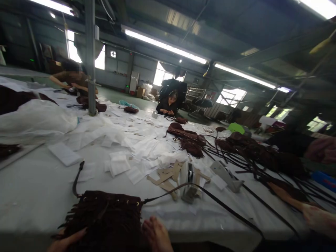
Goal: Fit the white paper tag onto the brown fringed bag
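Note:
A dark brown fringed handbag (112, 213) lies at the near edge of the white table, with small metal eyelets along its top. Its strap (217, 194) runs off to the right, and a shorter strap end with a buckle (82, 164) points away on the left. My left hand (68, 240) grips the bag's lower left side, thumb over the fringe and the other fingers mostly hidden. Against the bag's right edge is my right hand (156, 233), fingers stretched out and slightly blurred, holding nothing visible.
Beyond the bag are tan card pieces (165, 176), a tape dispenser (187, 182), a second grey dispenser (227, 175) and white paper sheets (119, 164). More brown bags (186, 134) and straps cover the right. A co-worker's arm (299, 204) reaches in there. Two people sit farther back; a post (91, 63) rises left.

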A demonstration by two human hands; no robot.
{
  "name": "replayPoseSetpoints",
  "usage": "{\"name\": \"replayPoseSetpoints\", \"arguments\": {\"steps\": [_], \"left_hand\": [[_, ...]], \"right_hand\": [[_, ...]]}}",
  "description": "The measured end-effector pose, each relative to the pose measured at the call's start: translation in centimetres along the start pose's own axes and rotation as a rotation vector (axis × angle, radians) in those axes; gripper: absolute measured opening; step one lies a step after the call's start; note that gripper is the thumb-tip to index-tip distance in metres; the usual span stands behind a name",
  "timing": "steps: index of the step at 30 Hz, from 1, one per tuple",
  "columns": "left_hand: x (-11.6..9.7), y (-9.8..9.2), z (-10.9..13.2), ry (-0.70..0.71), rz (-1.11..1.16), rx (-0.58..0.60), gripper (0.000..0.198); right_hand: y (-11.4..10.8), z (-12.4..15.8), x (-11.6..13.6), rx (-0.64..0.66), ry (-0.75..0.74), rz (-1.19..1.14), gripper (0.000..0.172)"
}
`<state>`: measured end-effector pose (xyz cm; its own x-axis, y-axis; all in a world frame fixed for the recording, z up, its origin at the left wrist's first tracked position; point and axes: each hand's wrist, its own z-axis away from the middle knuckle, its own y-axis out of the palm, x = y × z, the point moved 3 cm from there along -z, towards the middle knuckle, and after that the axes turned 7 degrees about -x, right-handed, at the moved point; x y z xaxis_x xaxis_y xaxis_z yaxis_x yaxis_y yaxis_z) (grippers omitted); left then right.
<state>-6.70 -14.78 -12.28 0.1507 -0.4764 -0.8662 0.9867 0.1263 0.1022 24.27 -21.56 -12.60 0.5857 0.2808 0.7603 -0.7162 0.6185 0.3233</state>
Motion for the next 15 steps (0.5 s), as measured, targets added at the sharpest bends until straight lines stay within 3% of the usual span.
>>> {"name": "replayPoseSetpoints", "arguments": {"steps": [3,6,10,15], "left_hand": [[0.7,0.8,0.0,-0.140,0.133,0.007,0.042],[0.8,1.8,0.1,-0.173,0.220,0.022,0.047],[0.7,2.3,0.0,-0.160,0.217,0.009,0.032],[-0.3,2.2,0.4,-0.020,0.018,-0.048,0.014]], "right_hand": [[0.6,-0.7,1.3,0.006,0.010,-0.186,0.061],[2.0,-1.8,2.6,0.048,0.003,-0.239,0.047],[2.7,-3.3,4.9,0.059,-0.048,-0.301,0.039],[0.4,-3.7,10.1,-0.009,-0.151,-0.386,0.041]]}}
